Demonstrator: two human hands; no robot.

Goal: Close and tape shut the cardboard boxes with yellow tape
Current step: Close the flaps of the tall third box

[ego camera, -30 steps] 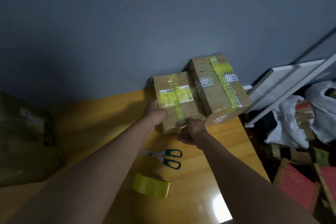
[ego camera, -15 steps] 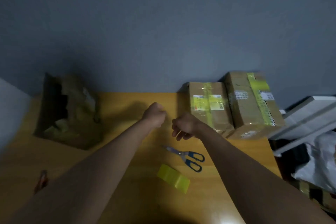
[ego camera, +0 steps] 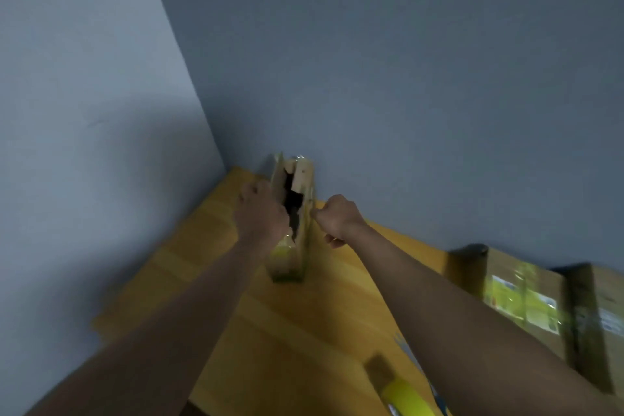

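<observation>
An open cardboard box [ego camera: 286,263] with torn flaps and old yellow tape stands at the table's far left corner, against the wall. My left hand [ego camera: 260,209] grips its left wall, fingers curled over the top edge. My right hand [ego camera: 337,218] is curled against the box's right wall and pinches its edge; motion blur hides the fingertips. A roll of yellow tape [ego camera: 405,397] lies near the table's front, under my right forearm. Two cardboard boxes sealed with yellow tape, one smaller [ego camera: 520,300] and one larger [ego camera: 604,314], sit at the right against the wall.
The scissors [ego camera: 407,349] lie beside the tape roll, mostly hidden by my right arm. The wooden table [ego camera: 209,246] meets grey walls at the back and on the left.
My view swung left from the taped boxes. Both hands left the smaller taped box, crossed the table, and now hold the open box in the far left corner.
</observation>
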